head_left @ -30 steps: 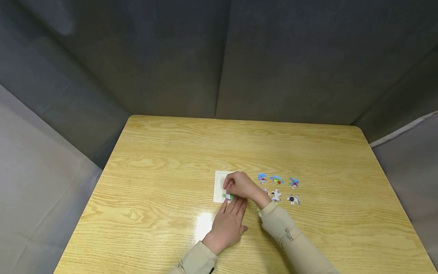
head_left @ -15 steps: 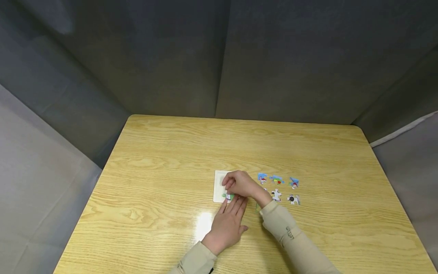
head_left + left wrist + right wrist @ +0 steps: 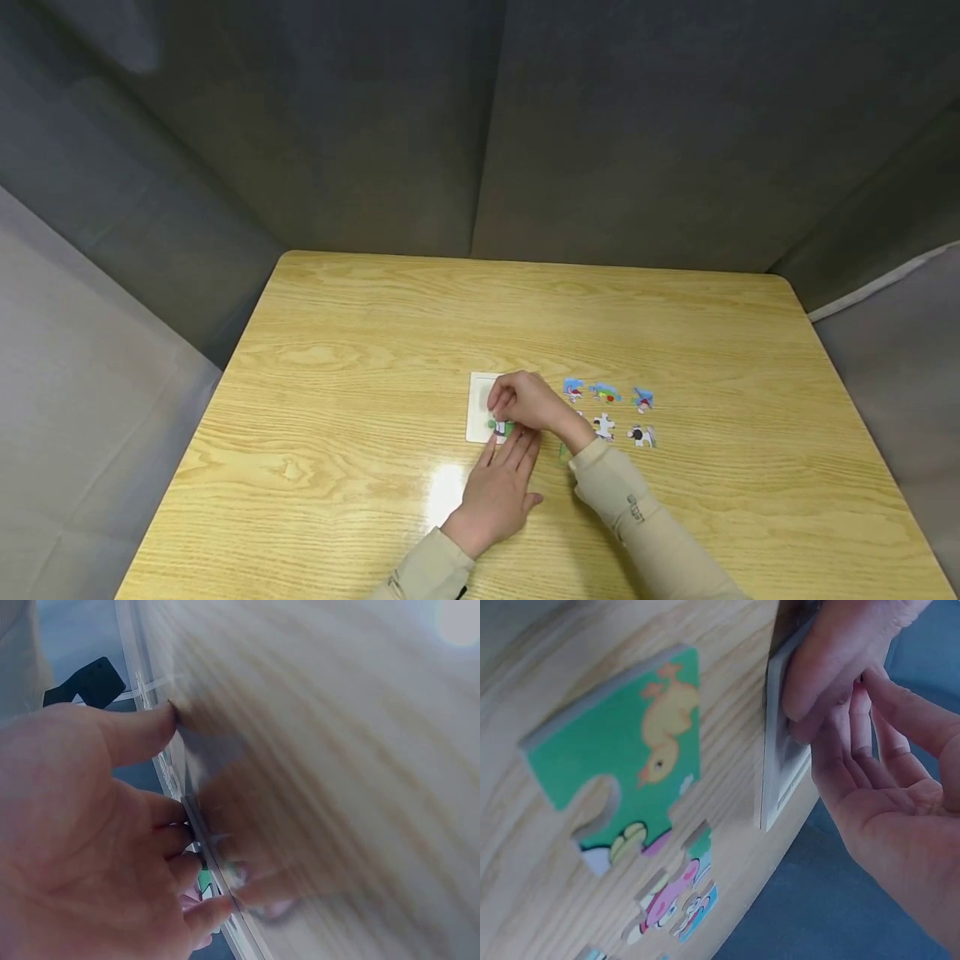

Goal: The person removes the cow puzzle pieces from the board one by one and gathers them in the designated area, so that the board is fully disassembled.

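Note:
In the head view a white puzzle tray point(image 3: 477, 417) lies near the middle of the table, partly covered by both hands. A green and white jigsaw piece point(image 3: 500, 427) shows at its lower part. My right hand point(image 3: 527, 403) reaches over the tray with bent fingers and pinches this piece between thumb and fingertips; the contact itself is largely hidden. My left hand point(image 3: 498, 496) rests its straight fingers on the tray's near edge, with the thumb spread out on the table. The right wrist view shows the fingers of both hands close together over the tray point(image 3: 767, 780).
Right of the tray lie several loose jigsaw pieces, among them a blue one point(image 3: 643, 399), a white one point(image 3: 604, 427) and a black and white one point(image 3: 642, 436). A green piece with a duck point(image 3: 671, 724) lies nearest the right wrist. Dark curtains point(image 3: 375, 125) enclose the table point(image 3: 337, 333).
Over the piece, the right fingers have shifted very slightly. The left hand stays on the tray's near edge, and the loose pieces lie as before.

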A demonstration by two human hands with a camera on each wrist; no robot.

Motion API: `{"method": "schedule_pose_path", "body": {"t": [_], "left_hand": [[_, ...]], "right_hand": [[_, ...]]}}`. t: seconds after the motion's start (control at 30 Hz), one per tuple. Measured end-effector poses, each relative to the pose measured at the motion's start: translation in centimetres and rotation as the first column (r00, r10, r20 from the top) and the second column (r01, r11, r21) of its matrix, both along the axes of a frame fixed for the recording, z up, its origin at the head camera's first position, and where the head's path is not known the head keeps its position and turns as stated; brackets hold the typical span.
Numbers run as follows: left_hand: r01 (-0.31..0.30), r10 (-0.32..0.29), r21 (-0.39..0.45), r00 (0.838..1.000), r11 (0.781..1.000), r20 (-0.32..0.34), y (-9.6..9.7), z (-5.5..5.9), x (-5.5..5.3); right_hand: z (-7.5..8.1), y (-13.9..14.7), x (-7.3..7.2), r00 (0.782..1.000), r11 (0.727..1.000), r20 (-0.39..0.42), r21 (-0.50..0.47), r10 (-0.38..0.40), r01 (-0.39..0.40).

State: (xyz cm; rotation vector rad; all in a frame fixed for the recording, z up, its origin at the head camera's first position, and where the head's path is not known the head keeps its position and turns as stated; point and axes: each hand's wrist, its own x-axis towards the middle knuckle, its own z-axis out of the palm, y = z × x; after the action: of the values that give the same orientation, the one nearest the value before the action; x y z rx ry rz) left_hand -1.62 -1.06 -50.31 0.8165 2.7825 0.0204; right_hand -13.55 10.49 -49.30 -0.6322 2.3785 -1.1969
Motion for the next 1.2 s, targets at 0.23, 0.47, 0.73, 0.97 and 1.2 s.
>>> {"method": "schedule_pose_path", "body": {"t": [0.23, 0.47, 0.73, 0.97, 1.2], "left_hand": [[-0.005, 0.005, -0.004, 1.000, 1.000, 0.001, 0.0, 0.1, 0.0], [-0.007, 0.007, 0.010, 1.000, 1.000, 0.008, -0.1, 0.2, -0.1], [0.011, -0.011, 0.013, 1.000, 1.000, -0.003, 0.1, 0.3, 0.0], [0.006, -0.006, 0.038, 1.000, 0.999, 0.003, 0.1, 0.4, 0.0], [-0.003, 0.002, 0.053, 1.000, 0.999, 0.005, 0.0, 0.4, 0.1]], "right_hand": [[-0.2, 0.0, 0.0, 1.000, 1.000, -0.031, -0.011, -0.001, 0.001], [0.0, 0.0, -0.1, 0.997, 0.999, -0.077, -0.031, -0.009, 0.006], [1.1, 0.2, 0.0, 0.998, 0.998, -0.047, -0.048, -0.033, 0.030], [1.3, 2.0, 0.0, 0.996, 0.996, -0.057, -0.063, -0.072, 0.069], [1.4, 4.4, 0.6, 0.992, 0.990, -0.038, -0.071, -0.122, 0.119]]}}
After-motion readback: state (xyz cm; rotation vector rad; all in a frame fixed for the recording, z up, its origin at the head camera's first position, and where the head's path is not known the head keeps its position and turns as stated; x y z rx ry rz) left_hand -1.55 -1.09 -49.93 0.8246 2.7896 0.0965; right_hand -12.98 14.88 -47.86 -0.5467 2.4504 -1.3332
